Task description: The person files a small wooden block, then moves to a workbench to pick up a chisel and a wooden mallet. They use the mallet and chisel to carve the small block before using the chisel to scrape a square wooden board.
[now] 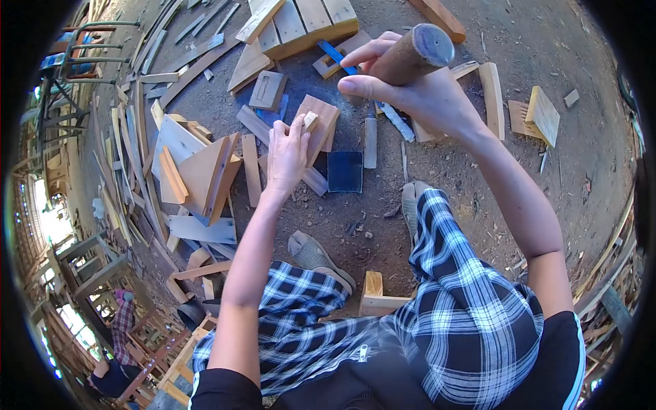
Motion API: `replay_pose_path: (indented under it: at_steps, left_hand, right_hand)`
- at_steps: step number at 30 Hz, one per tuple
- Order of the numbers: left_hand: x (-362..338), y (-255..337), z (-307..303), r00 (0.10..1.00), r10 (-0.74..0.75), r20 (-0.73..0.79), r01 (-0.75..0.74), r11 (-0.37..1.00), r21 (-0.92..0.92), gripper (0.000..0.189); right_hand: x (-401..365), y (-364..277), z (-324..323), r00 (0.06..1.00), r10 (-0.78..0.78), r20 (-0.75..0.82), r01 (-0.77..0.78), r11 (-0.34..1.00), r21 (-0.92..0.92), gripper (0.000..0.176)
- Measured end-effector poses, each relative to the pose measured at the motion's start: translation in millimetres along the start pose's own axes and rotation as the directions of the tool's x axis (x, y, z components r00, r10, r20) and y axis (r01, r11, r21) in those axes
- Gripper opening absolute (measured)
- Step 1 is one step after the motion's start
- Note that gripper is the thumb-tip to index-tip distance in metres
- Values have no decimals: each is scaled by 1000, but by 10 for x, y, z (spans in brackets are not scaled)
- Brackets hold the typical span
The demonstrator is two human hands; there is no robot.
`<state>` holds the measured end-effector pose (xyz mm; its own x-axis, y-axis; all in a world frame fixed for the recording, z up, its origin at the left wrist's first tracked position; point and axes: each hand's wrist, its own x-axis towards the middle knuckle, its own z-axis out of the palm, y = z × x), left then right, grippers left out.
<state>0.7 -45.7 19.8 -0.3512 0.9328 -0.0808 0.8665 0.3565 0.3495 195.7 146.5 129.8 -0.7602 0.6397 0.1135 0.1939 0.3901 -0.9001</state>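
My left hand point(287, 154) pinches a small pale wooden peg point(311, 121) against the face of a wooden block point(322, 109). Raised to the right, my right hand point(427, 96) is closed round a thick wooden mallet point(417, 55), its round flat end turned toward me. The mallet's other end is hidden. Beneath the block, a longer wooden bar point(313, 180) slants across the dirt. A wood-handled tool point(370, 143), perhaps a chisel, lies right of the block, beside a dark square pad point(345, 171). A blue strip point(333, 53) shows behind my right fingertips.
Stacked wooden boards point(311, 24) stand ahead, near a slotted block point(268, 90). Angled wooden pieces point(205, 171) and long scraps point(126, 164) crowd the left. A joined wooden piece point(543, 116) lies right. Another person point(119, 369) is at the lower left, among wooden frames.
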Motion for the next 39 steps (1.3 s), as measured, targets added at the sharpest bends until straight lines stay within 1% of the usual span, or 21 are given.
replay_pose_path:
  at_steps: [1,3,4,5,6,7,11,13,17,18,20,22,24,25,26,28,29,31,35,37,39]
  left_hand:
    - [-2,14,8,1000,1,4,-1,1000,2,43]
    - [-35,47,15,994,75,-73,-69,994,84,43]
    - [-44,39,44,995,73,-68,-68,994,84,43]
    - [-57,21,79,994,43,-101,-42,999,19,43]
    - [-62,3,99,991,11,-132,-17,999,-46,44]
    - [-57,-11,101,992,10,-128,-16,999,-43,44]
    - [-46,-16,95,989,-7,-147,-7,996,-92,40]
    - [-50,-1,100,988,-19,-152,2,994,-113,39]
    - [-64,25,137,985,-40,-170,19,992,-124,35]
    - [-62,27,145,982,-34,-186,11,993,-122,34]
    - [-71,23,159,982,-38,-186,16,993,-119,38]
    - [-76,24,166,981,-43,-188,21,993,-116,42]
    - [-73,31,162,980,-42,-195,18,992,-124,33]
    - [-72,32,163,980,-44,-196,20,992,-124,33]
    - [-72,32,165,980,-40,-194,18,993,-114,38]
    - [-79,30,168,980,-39,-194,19,994,-104,43]
    - [-80,32,168,981,-43,-191,24,994,-102,43]
    - [-75,43,168,981,-48,-187,29,994,-101,43]
    - [-82,48,149,984,-55,-169,39,995,-94,44]
    - [-79,48,154,984,-50,-170,36,996,-82,44]
    - [-81,44,164,984,-41,-175,31,998,-58,44]
  right_hand:
    - [27,3,27,999,-33,-3,34,999,25,43]
    - [74,-36,68,999,-34,7,33,998,51,43]
    - [96,-50,87,999,-40,18,39,996,74,42]
    - [107,-42,110,999,-37,18,35,996,78,42]
    - [118,-33,131,996,-80,35,77,994,72,40]
    - [131,-22,155,991,-123,52,120,991,65,37]
    - [175,83,321,991,-121,63,115,990,87,34]
    - [188,107,371,985,-123,118,112,989,95,27]
    - [236,126,448,984,-143,107,133,987,94,27]
    - [241,117,450,981,-140,136,123,984,126,26]
    - [244,117,464,976,-137,168,111,981,159,26]
    - [245,121,480,978,-138,158,119,985,125,25]
    - [241,97,464,979,-124,164,101,985,143,25]
    - [239,88,458,980,-108,168,81,984,160,24]
    - [244,96,461,979,-109,170,82,984,161,24]
    - [262,122,479,985,-113,128,94,985,146,37]
    - [263,124,485,985,-114,129,95,985,147,37]
    - [263,122,489,975,-152,162,132,983,132,24]
    - [274,85,467,972,-121,202,83,979,185,25]
    - [263,77,473,977,-103,189,82,990,117,25]
    - [278,76,489,975,-106,196,85,990,109,25]
